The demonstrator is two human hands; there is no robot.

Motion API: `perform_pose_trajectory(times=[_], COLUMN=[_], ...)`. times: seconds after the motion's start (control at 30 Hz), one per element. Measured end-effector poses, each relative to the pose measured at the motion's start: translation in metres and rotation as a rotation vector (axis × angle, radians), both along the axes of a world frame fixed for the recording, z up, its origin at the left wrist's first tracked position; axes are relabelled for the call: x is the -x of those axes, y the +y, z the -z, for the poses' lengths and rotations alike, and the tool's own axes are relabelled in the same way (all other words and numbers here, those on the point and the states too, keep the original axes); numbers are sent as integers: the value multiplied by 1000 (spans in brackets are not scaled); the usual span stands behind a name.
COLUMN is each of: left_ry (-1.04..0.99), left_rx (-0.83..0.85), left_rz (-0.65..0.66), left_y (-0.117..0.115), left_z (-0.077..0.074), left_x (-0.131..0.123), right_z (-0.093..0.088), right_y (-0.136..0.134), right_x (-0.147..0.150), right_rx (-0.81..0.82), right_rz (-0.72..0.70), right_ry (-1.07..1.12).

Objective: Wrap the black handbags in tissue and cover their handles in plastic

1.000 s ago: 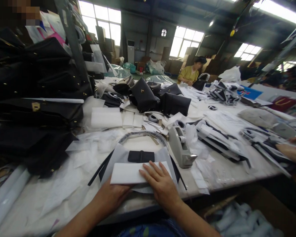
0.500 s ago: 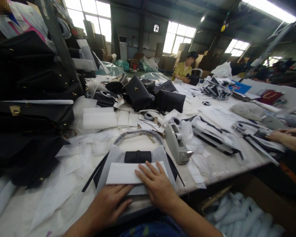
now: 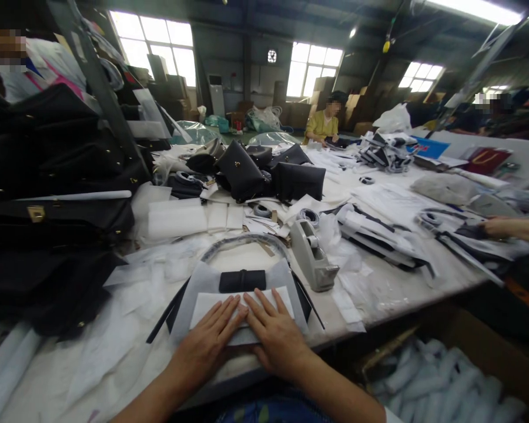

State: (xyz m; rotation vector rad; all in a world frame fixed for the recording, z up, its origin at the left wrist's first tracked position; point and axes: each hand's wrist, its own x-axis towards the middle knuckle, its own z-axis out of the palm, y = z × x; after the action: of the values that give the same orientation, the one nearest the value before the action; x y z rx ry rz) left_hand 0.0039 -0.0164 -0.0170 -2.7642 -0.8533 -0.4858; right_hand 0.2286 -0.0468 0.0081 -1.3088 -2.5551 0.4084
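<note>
A black handbag lies flat before me, with pale tissue paper (image 3: 198, 282) over its body and its wrapped handle (image 3: 247, 238) arched away from me. Across the tissue rests a folded white foam sheet (image 3: 203, 302). My left hand (image 3: 209, 332) lies on the sheet's left half, fingers stretched out. Beside it, my right hand (image 3: 275, 332) presses flat on the right half, its fingers spread. The hands touch or nearly touch near the middle. Just beyond the sheet shows a black strap piece (image 3: 242, 281) on the tissue. The palms hide the sheet's near edge.
A grey tape dispenser (image 3: 312, 258) stands right of the bag. Black handbags (image 3: 57, 217) are stacked at left, and more black bags (image 3: 242, 170) lie ahead. White foam sheets (image 3: 176, 218) sit behind. A box of white rolls (image 3: 445, 382) is below right. A co-worker's hand (image 3: 502, 227) is at right.
My left hand has moved from the sheet's near edge up onto its top, beside my right hand. The view has shifted slightly. The co-worker's hand at right has shifted.
</note>
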Motion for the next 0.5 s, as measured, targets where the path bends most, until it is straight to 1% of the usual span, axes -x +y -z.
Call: perform_pose_trajectory(times=[0.07, 0.1, 0.2, 0.27, 0.3, 0.33, 0.4, 0.43, 0.5], left_ry=[-4, -9, -22, -36, -48, -63, -96, -117, -182], left_rx=[-1, -6, -20, -4, 19, 56, 175, 246, 346], left_rz=[-23, -28, -50, -69, -77, -77, -74, -75, -94], left_y=[-3, -4, -7, -7, -8, -8, -10, -10, -11], left_z=[6, 7, 7, 6, 5, 5, 4, 5, 9], left_x=[3, 3, 2, 0, 0, -1, -3, -3, -5], right_z=[-5, -11, -43, -66, -76, -82, -87, -86, -79], right_y=[-1, 0, 13, 33, 46, 59, 86, 96, 110], right_x=[-5, -9, -19, -17, -10, 2, 42, 69, 132], right_rx=[17, 38, 136, 166, 155, 128, 55, 24, -27], right_rz=[-19, -28, -80, -133, -155, -178, -251, -317, -508], right_ry=[18, 39, 121, 184, 215, 241, 266, 260, 203])
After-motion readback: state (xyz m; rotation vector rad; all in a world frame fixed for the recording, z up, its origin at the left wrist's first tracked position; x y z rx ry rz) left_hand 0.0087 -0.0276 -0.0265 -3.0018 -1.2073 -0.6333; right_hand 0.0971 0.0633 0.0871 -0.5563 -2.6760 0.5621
